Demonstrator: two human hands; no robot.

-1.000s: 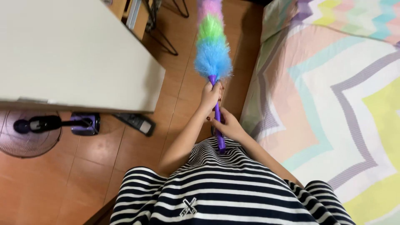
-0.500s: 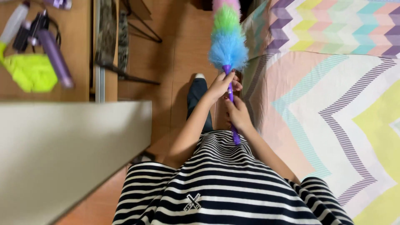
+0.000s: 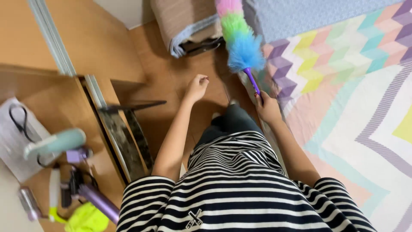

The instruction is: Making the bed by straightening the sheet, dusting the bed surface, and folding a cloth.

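I grip the feather duster [image 3: 240, 41] handle in my right hand [image 3: 268, 107] | left hand [image 3: 196, 87] loosely curled, empty | sweep bed [image 3: 343, 86] edge lightly, fluffy head flat.

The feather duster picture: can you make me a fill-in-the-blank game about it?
1. The right hand holds the feather duster by its ____ handle.
2. The left hand is closed in a loose fist and holds ____.
3. The duster's fluffy part goes pink, green, then ____ nearest the handle.
4. The person's shirt has black and white ____.

Missing words: purple; nothing; blue; stripes
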